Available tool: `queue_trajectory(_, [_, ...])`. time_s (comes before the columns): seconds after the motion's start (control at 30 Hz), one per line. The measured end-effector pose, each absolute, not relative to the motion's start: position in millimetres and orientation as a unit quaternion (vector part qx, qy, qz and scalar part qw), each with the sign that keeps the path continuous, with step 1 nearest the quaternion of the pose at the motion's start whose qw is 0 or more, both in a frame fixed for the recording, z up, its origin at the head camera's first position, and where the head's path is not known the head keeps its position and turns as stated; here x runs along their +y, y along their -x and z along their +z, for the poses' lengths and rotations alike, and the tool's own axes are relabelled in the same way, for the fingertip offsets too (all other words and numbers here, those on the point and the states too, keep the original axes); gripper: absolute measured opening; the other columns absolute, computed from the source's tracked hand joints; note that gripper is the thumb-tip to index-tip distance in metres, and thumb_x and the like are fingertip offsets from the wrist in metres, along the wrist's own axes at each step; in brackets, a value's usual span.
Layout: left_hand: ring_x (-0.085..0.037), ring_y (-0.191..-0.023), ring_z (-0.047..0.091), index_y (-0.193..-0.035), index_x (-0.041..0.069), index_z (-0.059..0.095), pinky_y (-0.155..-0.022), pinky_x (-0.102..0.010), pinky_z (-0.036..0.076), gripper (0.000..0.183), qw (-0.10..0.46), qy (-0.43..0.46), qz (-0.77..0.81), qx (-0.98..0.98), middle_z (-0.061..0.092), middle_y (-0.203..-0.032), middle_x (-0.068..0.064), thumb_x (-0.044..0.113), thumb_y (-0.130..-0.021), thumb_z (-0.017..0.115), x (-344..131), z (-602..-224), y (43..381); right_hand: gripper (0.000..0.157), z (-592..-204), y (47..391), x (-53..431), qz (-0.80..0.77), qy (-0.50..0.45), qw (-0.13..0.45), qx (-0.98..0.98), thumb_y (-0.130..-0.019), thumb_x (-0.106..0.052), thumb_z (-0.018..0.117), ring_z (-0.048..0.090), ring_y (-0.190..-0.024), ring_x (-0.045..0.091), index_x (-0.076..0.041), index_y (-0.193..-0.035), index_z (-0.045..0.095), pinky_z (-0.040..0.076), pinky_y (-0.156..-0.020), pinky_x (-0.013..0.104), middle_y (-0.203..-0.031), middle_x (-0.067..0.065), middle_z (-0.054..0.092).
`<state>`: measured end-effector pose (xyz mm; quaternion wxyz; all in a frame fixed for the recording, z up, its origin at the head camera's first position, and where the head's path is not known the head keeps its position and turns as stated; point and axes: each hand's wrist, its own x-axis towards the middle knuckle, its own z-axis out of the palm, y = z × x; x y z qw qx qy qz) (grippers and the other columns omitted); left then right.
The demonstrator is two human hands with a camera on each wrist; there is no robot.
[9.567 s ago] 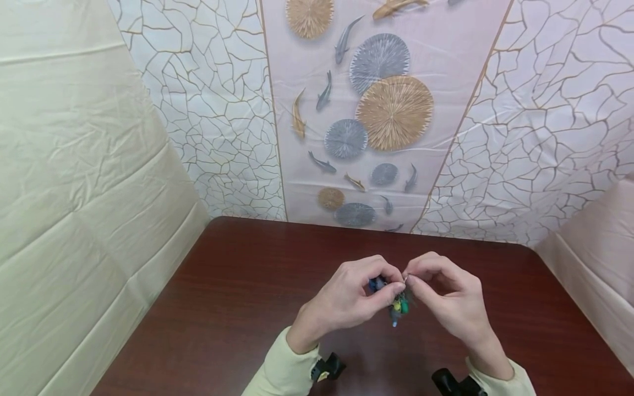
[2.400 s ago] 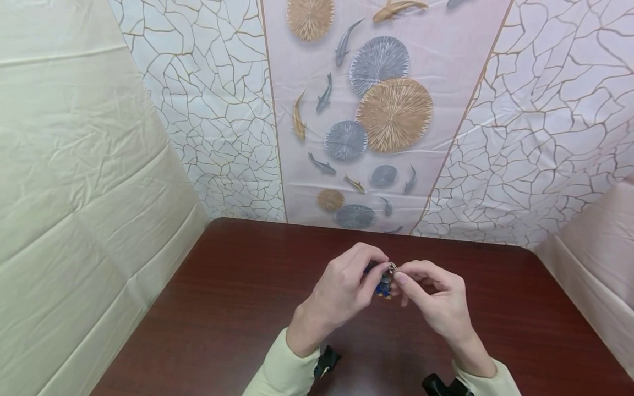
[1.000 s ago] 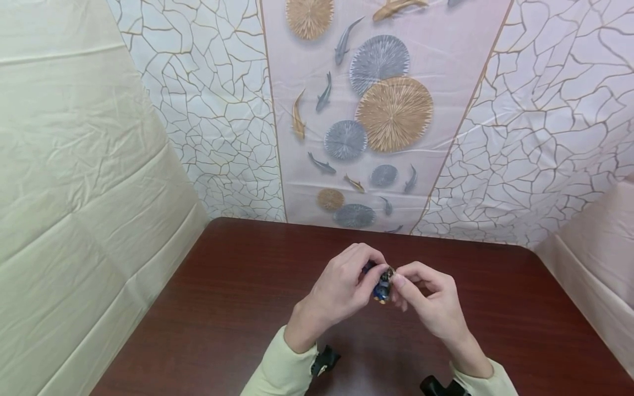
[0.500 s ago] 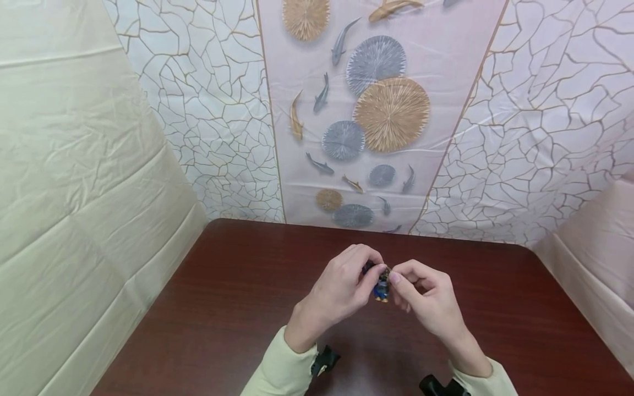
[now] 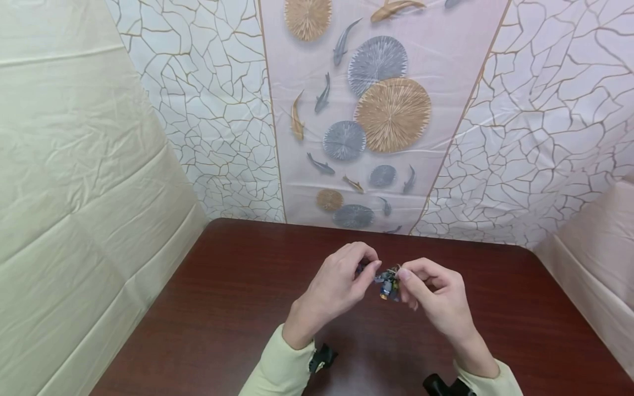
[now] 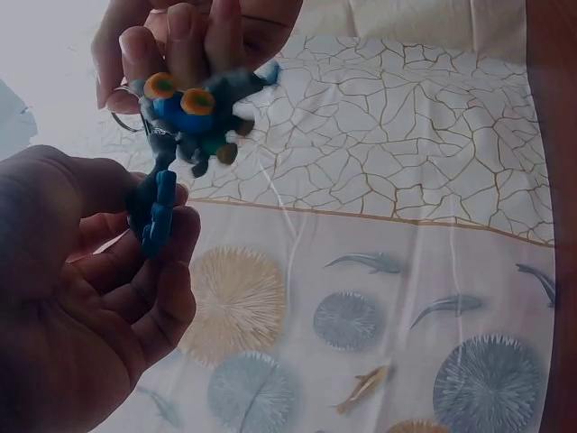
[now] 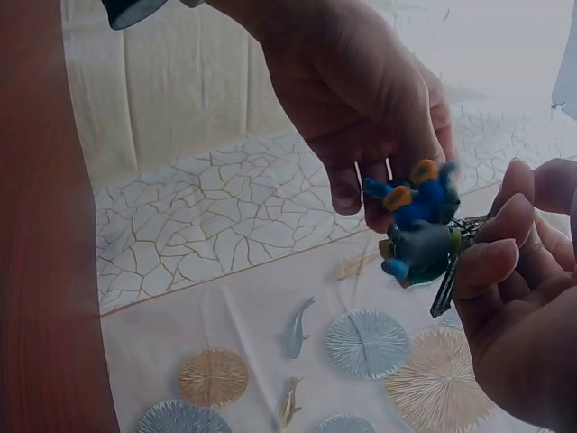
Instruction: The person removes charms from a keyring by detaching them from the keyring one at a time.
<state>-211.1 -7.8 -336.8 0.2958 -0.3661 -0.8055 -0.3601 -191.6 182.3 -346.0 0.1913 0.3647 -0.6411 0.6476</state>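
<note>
Both hands meet over the dark surface, right of centre in the lower half of the head view, with a small cluster of figures hanging in the air between them. The left hand has its thumb and fingers curled together, nearly closed, around a blue piece; in the left wrist view this sits at centre left, just below the rest of the cluster. Whether it is joined to the cluster is hard to tell there, though a dark part runs between them. The right hand pinches a thin metal ring between thumb and forefinger, its other fingers loosely bent behind the cluster.

The hold looks chosen so that the ring stays pinched at the fingertips and the figures can hang free below it, while the left grip probably steadies the blue piece and keeps it from swinging into the way. Holding everything up also seems to leave room to turn the ring.

Relative to the right hand, the cluster lies just left of its fingertips in the head view; relative to the left hand, it is just beyond the fingertips, toward frame right.
</note>
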Motion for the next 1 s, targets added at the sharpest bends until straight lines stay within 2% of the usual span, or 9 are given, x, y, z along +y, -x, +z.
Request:
queue_trajectory(0.3, [-0.009, -0.074, 0.052, -0.092, 0.012, 0.058, -0.067, -0.014, 0.042, 0.005, 0.291, 0.366, -0.365, -0.805, 0.058, -0.085, 0.005, 0.013, -0.088, 0.061, -9.0, -338.2, 211.6, 0.020, -346.3, 193.1, 182.6, 0.662, -0.367, 0.157, -0.635, -0.081, 0.023, 0.048, 0.043, -0.043, 0.014, 0.007, -0.085, 0.059, 0.032, -0.036, 0.028, -0.058, 0.005, 0.054])
queue_trajectory(0.5, [-0.003, -0.069, 0.049, -0.091, 0.013, 0.058, -0.064, -0.012, 0.041, 0.005, 0.287, 0.358, -0.376, -0.805, 0.057, -0.082, 0.007, 0.013, -0.087, 0.062, -12.7, -339.5, 214.8, 0.015, -346.6, 193.1, 181.1, 0.680, -0.348, 0.145, -0.629, -0.083, 0.020, 0.047, 0.041, -0.041, 0.014, 0.009, -0.086, 0.058, 0.031, -0.035, 0.029, -0.057, 0.004, 0.053])
queue_trajectory(0.77, [-0.002, -0.067, 0.048, -0.093, 0.014, 0.058, -0.062, -0.011, 0.041, 0.007, 0.265, 0.345, -0.387, -0.813, 0.057, -0.083, 0.007, 0.014, -0.087, 0.063, -18.5, -341.1, 218.6, 0.006, -345.1, 191.7, 178.7, 0.689, -0.305, 0.111, -0.648, -0.086, 0.013, 0.051, 0.041, -0.039, 0.018, 0.013, -0.090, 0.055, 0.032, -0.035, 0.031, -0.058, 0.003, 0.057])
queue_trajectory(1.0, [-0.002, -0.066, 0.047, -0.090, 0.014, 0.058, -0.061, -0.012, 0.041, 0.005, 0.279, 0.337, -0.391, -0.810, 0.057, -0.082, 0.008, 0.014, -0.088, 0.063, -21.6, -340.7, 221.8, 0.012, -345.9, 194.1, 178.6, 0.728, -0.306, 0.090, -0.607, -0.087, 0.015, 0.048, 0.041, -0.040, 0.018, 0.012, -0.094, 0.057, 0.029, -0.034, 0.032, -0.059, 0.003, 0.059])
